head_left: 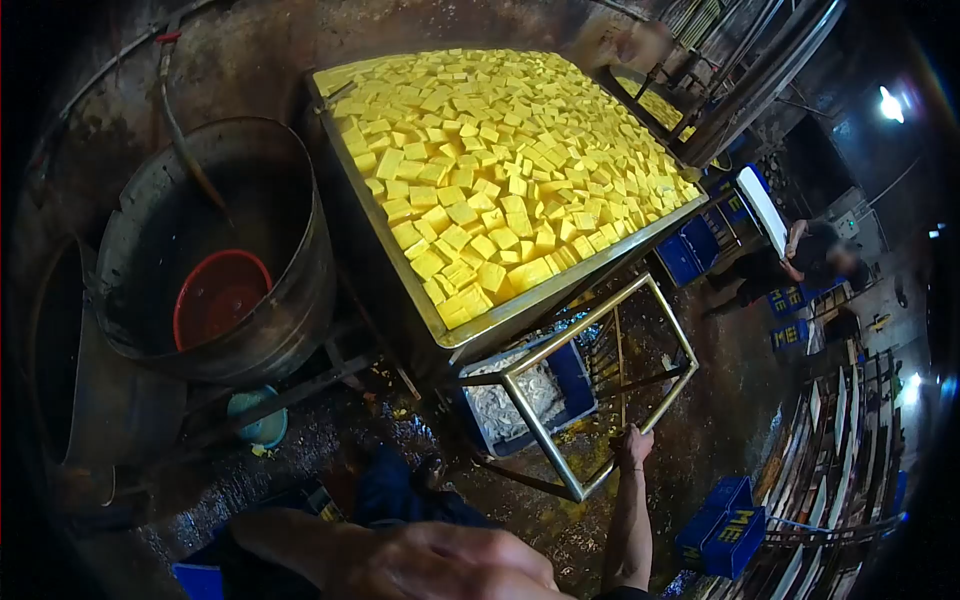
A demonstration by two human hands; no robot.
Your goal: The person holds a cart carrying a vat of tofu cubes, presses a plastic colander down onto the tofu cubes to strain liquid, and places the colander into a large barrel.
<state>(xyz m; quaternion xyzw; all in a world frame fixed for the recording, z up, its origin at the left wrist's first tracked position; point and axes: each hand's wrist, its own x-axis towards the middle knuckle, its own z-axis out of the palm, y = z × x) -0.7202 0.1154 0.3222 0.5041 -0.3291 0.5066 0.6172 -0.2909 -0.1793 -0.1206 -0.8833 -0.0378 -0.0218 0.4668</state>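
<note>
My right hand (636,446) is closed around a bar of a square-tube metal frame (545,433), near its lower right side. The frame stands open-sided and tilted in view, just in front of a large metal vat (465,332). Yellow blocks (500,170), cut like cubes and slabs, fill the vat to its rim. Behind the frame, low by the vat, a blue crate (577,378) holds pale whitish pieces (515,400) that I cannot name. Bare skin of my body and arm fills the bottom edge; my left hand does not show.
At left stands a big round metal tub (318,270) with a red basin (190,310) inside. A pale green bowl (258,415) sits below it. Blue crates (722,530) and stacked slats (820,470) line the right. Further back, a person (800,262) holds a white board (764,210). The floor (690,440) looks wet.
</note>
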